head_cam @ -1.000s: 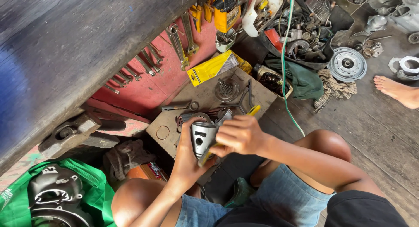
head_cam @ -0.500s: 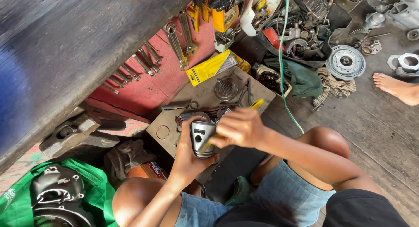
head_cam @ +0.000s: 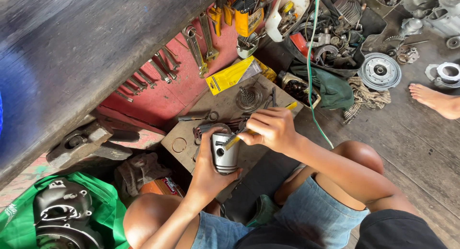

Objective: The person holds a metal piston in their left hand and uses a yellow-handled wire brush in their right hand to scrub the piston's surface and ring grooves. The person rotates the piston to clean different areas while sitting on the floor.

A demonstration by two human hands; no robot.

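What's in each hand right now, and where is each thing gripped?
Left hand wraps the metal piston around its side wall. Right hand pinches the yellow-handled tool along its middle, one end against the piston's top.

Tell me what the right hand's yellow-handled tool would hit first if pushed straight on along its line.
Most likely the piston held in the left hand. The right hand aims the yellow-handled tool down-left, and its tip already sits at the piston's upper edge, though depth is hard to judge.

One piston point(head_cam: 225, 153), two hands (one yellow-handled tool point(head_cam: 235, 139)), one bare foot point(head_cam: 435, 100)
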